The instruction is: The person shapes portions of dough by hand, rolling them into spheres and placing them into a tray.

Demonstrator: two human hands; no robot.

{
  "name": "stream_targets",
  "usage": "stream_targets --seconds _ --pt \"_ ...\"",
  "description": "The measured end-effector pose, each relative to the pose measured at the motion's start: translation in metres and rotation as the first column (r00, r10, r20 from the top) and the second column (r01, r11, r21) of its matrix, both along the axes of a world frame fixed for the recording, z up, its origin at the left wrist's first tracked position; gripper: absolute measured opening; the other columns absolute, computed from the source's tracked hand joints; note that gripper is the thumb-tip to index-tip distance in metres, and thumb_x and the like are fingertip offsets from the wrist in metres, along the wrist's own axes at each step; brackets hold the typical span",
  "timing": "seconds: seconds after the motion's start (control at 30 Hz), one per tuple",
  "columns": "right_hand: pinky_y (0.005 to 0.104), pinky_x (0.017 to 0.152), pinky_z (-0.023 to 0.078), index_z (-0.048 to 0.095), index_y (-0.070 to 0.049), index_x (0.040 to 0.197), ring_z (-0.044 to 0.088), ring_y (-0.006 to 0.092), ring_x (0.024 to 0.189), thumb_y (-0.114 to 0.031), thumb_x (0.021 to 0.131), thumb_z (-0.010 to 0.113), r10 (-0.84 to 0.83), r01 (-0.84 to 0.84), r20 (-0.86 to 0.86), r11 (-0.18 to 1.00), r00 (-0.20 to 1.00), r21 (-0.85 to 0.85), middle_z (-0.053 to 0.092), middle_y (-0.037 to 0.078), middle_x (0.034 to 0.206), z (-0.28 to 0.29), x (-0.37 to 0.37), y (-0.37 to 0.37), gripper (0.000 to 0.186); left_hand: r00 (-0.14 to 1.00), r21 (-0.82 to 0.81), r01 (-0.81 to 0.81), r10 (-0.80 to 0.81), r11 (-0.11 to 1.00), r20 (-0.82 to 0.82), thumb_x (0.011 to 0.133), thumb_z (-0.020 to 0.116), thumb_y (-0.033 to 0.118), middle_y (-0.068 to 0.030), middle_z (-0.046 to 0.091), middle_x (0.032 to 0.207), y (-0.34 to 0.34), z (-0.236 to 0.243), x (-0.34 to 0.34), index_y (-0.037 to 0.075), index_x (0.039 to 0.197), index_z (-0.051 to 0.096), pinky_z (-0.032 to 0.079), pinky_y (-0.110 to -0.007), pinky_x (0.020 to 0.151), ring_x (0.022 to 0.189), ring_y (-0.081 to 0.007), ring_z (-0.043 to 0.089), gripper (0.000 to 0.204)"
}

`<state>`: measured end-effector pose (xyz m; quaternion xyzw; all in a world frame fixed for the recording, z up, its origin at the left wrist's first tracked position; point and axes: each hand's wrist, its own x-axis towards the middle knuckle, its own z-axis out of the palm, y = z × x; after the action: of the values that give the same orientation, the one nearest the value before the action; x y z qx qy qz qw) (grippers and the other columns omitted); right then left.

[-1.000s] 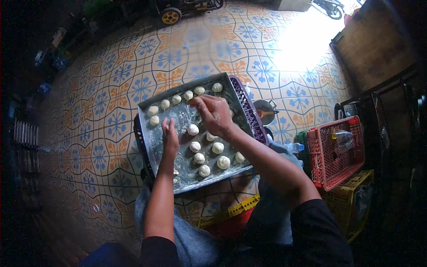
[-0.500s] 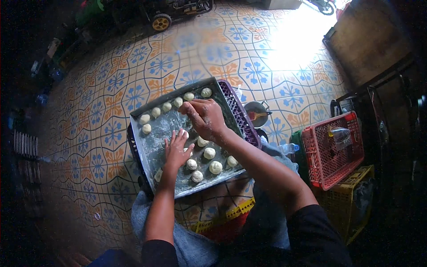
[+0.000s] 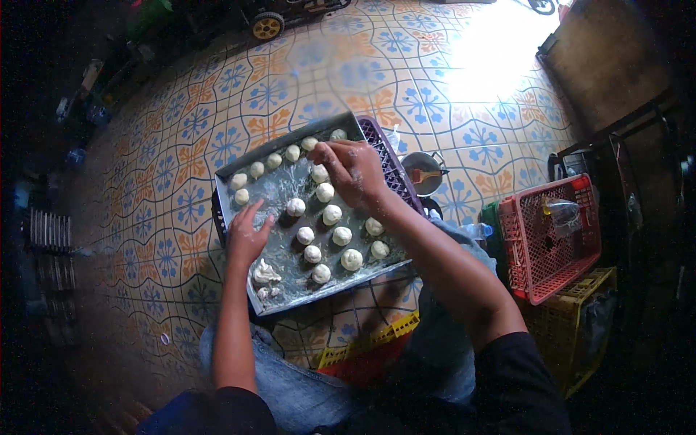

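A metal tray [image 3: 283,299], dusted with flour, lies tilted before me with several round dough balls [image 3: 331,214] on it, some lined up along the far edge. My left hand [image 3: 248,235] hovers over the tray's left side, fingers spread and empty. Beside its wrist sits an uneven white lump [image 3: 266,272] of soft dough or fat in the near left corner. My right hand [image 3: 353,172], floury, is over the far part of the tray, fingers curled together next to a dough ball [image 3: 309,143] of the far row. What those fingers hold is hidden.
A purple crate [image 3: 391,163] shows under the tray's right side. Right of it stands a metal pot [image 3: 423,174] with a brush in it. Farther right, a red crate [image 3: 551,239] rests over a yellow crate [image 3: 569,341]. A plastic bottle [image 3: 475,231] lies by my knee.
My left hand has lifted off a dough ball mid-tray and moved left, uncovering several balls. My right hand has shifted slightly right. The whole view has moved a little.
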<state>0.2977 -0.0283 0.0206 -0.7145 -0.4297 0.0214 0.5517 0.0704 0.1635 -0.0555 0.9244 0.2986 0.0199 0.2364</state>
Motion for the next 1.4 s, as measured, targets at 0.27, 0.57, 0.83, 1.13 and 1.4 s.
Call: stream_targets --seconds 0.27,0.57,0.83,1.13,1.4 --pt "0.0463 0.064 0.05 0.074 -0.006 0.087 0.067 0.0392 0.072 -0.039 0.104 0.048 0.016 -0.013 0.029 0.997 0.999 -0.079 0.066 0.018 0.074 0.009 0.004 -0.024 0.046 0.95 0.018 0.114 -0.104 0.993 -0.295 0.078 0.081 0.029 -0.016 0.062 0.12 -0.03 -0.046 -0.098 0.012 0.124 0.066 0.051 -0.048 0.095 0.115 -0.0399 0.06 0.052" --pt "0.0454 0.066 0.052 0.073 -0.008 0.087 0.068 0.0358 0.075 -0.04 0.103 0.05 0.017 -0.006 0.057 0.981 0.998 -0.194 0.068 0.015 0.075 0.015 0.0 -0.022 0.043 0.997 -0.113 0.078 -0.078 0.991 0.005 0.074 0.07 0.001 -0.0163 0.065 0.092 -0.014 -0.067 -0.104 0.002 0.096 0.065 0.053 -0.043 0.08 0.09 -0.035 0.066 0.023" --pt "0.038 0.074 0.058 0.076 -0.01 0.1 0.073 0.0275 0.078 -0.042 0.098 0.061 0.011 -0.046 -0.085 0.903 0.996 -0.426 0.075 0.011 0.089 -0.017 -0.032 -0.005 0.036 0.996 -0.398 -0.077 0.092 0.914 0.018 0.079 0.073 -0.005 -0.0079 0.07 0.088 -0.012 -0.009 -0.085 0.001 0.102 0.07 0.056 -0.03 0.075 0.082 -0.0137 0.068 0.024" --pt "0.0384 0.075 0.053 0.049 -0.004 0.134 0.065 0.0208 0.085 -0.018 0.092 0.07 0.599 -0.643 -0.686 0.725 0.413 0.246 0.066 0.008 0.092 -0.052 -0.166 0.008 0.049 0.926 -0.639 0.063 0.195 0.767 0.325 0.086 0.08 0.016 -0.0061 0.066 0.105 -0.048 0.104 -0.067 0.003 0.12 0.064 0.054 -0.031 0.086 0.097 -0.0151 0.063 0.04" --pt "0.039 0.089 0.051 0.059 0.0 0.114 0.064 0.0206 0.096 -0.014 0.089 0.063 0.673 -0.76 -0.608 0.628 0.421 0.168 0.067 0.014 0.103 -0.035 -0.153 -0.003 0.029 0.77 0.084 0.417 -0.401 0.905 0.496 0.089 0.069 0.052 -0.0165 0.063 0.116 -0.076 0.112 -0.05 0.007 0.116 0.064 0.051 -0.048 0.091 0.108 -0.0365 0.062 0.053"
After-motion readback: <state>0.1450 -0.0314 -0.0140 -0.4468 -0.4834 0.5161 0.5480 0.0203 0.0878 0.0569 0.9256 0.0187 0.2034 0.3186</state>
